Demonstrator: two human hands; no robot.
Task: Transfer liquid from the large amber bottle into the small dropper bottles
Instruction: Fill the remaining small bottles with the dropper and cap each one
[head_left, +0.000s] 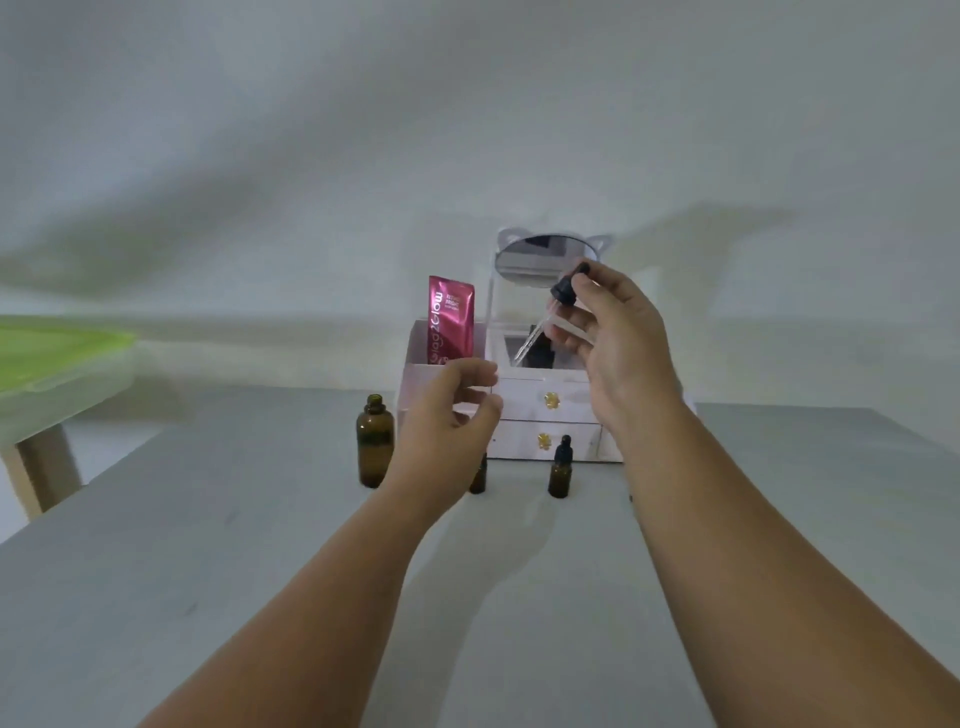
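Grey surface (218, 571) against a pale wall, with the large amber bottle (375, 441) standing uncapped toward the far edge, left of centre. The right hand (618, 343) pinches a dropper (549, 315) by its black bulb and collar, raised above the surface, glass tip slanting down and left. The left hand (452, 410) hovers with fingers loosely curled and holds nothing. Behind it a small uncapped bottle (478, 478) is mostly hidden. A capped small dropper bottle (560, 470) stands to its right, apart. The step looks like drawing liquid. The left hand would best steady the amber bottle while the tip goes straight down its narrow neck, bulb squeezed before entry and released slowly. Whether the pipette holds liquid now cannot be told. A white drawer organiser (524, 400) with a mirror (540, 260) and a pink sachet (451, 319) sits along the far edge, close behind the bottles, so a swinging elbow or tip could knock them. A green-topped table (52, 353) stands off to the left.
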